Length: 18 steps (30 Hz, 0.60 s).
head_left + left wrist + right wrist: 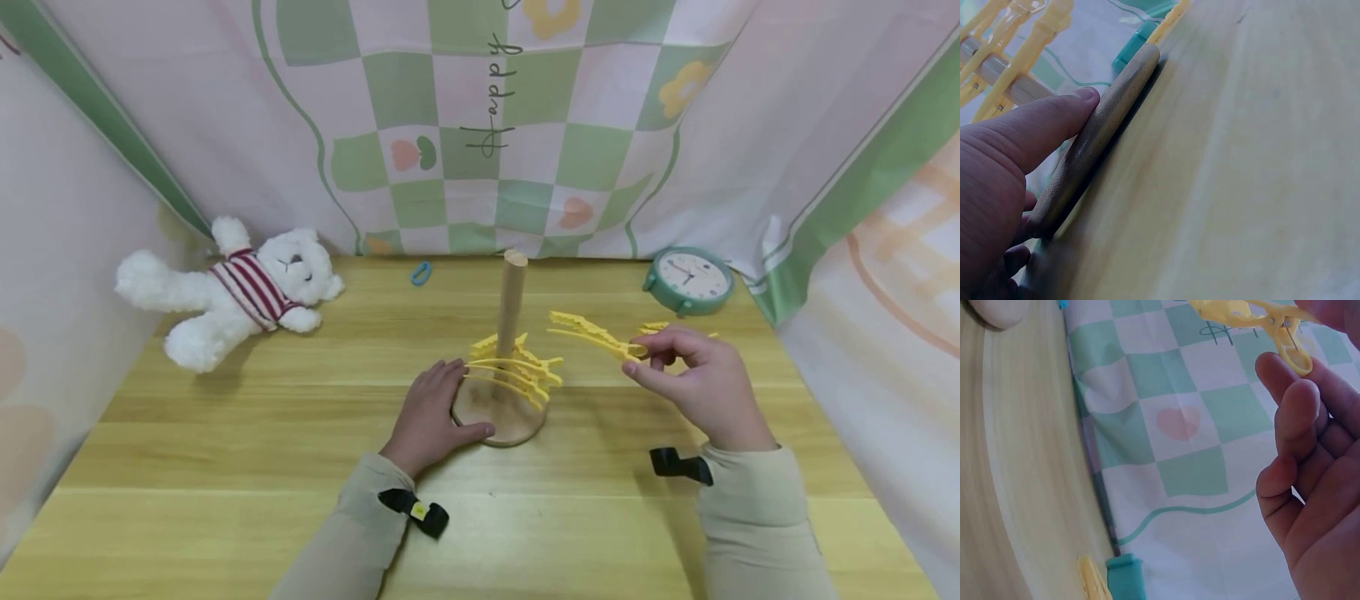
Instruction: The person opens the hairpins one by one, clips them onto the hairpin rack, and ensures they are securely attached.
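My left hand holds the round base of a wooden stand at its left side. In the left wrist view, its thumb lies on the base's rim, with other fingers partly hidden behind it. Several yellow hair clips surround the upright wooden post, low down near the base. To the right of the post, my right hand pinches another yellow hair clip by its handle end between thumb and fingers. That clip's two long arms stand apart and point left toward the post.
More yellow clips lie on the wooden table behind my right hand. A green round clock is at the back right, and a small blue ring-like item at the back. A white teddy bear lies at the left. Curtains enclose the table.
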Tool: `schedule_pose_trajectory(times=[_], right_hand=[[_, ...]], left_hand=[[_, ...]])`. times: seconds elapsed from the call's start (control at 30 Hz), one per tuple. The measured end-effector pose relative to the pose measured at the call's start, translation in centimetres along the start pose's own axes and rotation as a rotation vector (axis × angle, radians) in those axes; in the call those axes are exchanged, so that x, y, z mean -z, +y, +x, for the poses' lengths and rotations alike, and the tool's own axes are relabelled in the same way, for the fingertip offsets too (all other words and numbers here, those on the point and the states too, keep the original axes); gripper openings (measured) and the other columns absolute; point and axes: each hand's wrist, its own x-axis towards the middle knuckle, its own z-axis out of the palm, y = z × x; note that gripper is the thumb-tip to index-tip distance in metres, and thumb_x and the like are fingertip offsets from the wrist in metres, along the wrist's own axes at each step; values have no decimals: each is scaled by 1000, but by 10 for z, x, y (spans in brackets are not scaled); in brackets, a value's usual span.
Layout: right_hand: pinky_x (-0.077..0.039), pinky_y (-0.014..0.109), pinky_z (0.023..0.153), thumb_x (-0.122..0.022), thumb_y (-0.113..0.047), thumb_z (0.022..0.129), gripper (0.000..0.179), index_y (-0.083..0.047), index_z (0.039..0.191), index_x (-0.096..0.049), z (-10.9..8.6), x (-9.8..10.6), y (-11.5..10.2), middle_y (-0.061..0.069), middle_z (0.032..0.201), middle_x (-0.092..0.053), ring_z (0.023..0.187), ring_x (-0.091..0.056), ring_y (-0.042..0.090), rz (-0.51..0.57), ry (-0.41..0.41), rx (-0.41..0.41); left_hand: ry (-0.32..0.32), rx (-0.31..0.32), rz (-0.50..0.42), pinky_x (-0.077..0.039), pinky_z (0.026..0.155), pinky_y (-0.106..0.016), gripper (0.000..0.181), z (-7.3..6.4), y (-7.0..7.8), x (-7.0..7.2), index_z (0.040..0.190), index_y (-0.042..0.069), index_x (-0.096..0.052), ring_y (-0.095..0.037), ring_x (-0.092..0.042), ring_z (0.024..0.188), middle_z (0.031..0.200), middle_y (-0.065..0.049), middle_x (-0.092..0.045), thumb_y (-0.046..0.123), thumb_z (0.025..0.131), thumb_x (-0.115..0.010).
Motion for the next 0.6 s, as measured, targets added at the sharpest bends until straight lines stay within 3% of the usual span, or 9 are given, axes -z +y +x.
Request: schedule_pose_trajectory(times=[0.6], right_hand=[[-47,16,60,-86,3,75,26,-10,96,-78,1,-12,-11,-2,81,-68,68,-56,9,153,-62,20]], left_hand=[[-10,-3,8,-13,124,-44,98,1,-5,0,152,7,-40,-29,-23,151,159,-9,-37,64,80,-74]])
